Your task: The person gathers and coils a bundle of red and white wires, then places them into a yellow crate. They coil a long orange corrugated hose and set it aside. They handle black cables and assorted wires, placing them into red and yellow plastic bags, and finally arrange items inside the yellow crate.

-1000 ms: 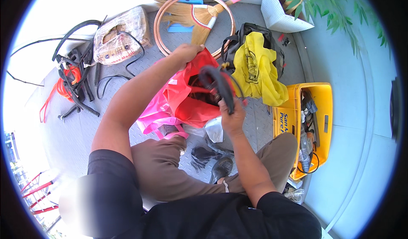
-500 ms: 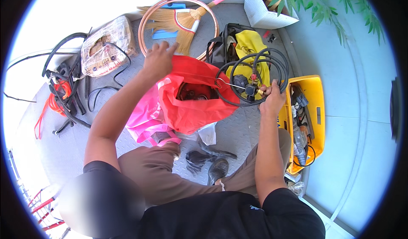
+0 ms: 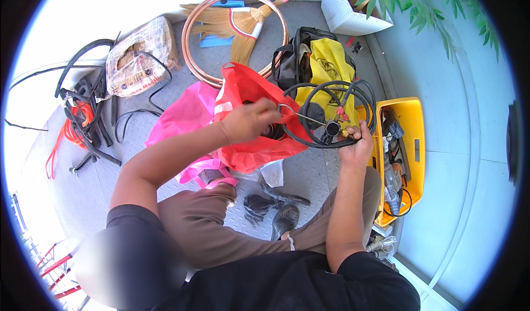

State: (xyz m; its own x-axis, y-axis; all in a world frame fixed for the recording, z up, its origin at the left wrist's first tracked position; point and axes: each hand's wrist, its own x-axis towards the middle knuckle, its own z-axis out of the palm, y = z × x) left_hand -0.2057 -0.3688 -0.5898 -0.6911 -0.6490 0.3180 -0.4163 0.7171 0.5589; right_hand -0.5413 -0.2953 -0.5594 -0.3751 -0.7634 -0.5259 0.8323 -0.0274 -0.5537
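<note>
My right hand (image 3: 356, 145) is closed around a gauge set (image 3: 332, 128) with a black body, brass fittings and a metal hook. Its coiled black hoses (image 3: 369, 98) loop above the hand. Smeared by motion, my left hand (image 3: 251, 122) is over the mouth of a red fabric bag (image 3: 256, 153), close to the hook's end; its fingers are too blurred to read. Dark items in the bag are partly hidden by that hand. A bright pink bag (image 3: 179, 115) lies against the red one on its left.
Copper tubing (image 3: 186, 51) and a straw broom (image 3: 243, 32) lie at the back. A dark tool bag (image 3: 285, 68) with yellow cloth (image 3: 331, 57) sits behind the hoses. At right is a yellow crate (image 3: 417, 145) of tools; dark gloves (image 3: 259, 206) lie near my shoe (image 3: 285, 221).
My left hand has come down and right from the red bag's far left edge to over its mouth. The bag's shape has shifted, baring more of the pink bag. My right hand keeps its hold.
</note>
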